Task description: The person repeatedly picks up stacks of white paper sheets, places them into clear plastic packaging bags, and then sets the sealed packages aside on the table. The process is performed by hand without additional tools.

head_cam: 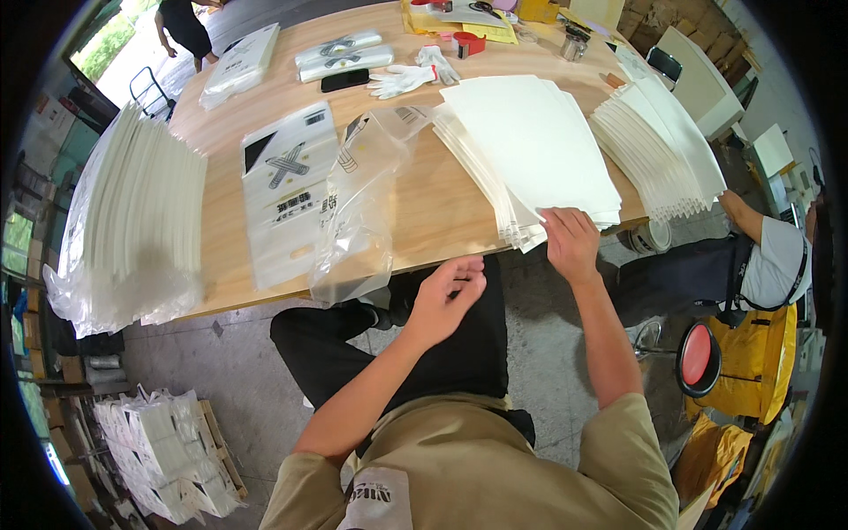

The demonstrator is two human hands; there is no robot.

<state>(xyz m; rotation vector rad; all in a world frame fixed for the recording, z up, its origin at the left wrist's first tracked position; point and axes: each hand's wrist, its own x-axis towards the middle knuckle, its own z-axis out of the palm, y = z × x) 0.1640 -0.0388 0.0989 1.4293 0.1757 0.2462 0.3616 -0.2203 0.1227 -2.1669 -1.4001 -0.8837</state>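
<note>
A stack of large white paper sheets point(523, 139) lies at the front edge of the table, its lower layers fanned out to the left. At its near corner my right hand point(571, 242) pinches the paper between thumb and fingers, and one corner curls up slightly there. My left hand point(449, 298) hovers above my lap just off the table edge, fingers loosely curled, nothing in it. Left of the stack, a crumpled clear plastic bag point(371, 179) partly covers a flat printed bag point(288, 165) and droops over the edge.
A tall pile of bagged paper point(142, 218) stands at the left edge. Another fanned paper stack point(656, 146) lies right, near a seated person point(702, 265). Farther back are white gloves point(411, 76), a phone point(344, 80), plastic packs point(344, 56) and a red tape dispenser point(469, 44).
</note>
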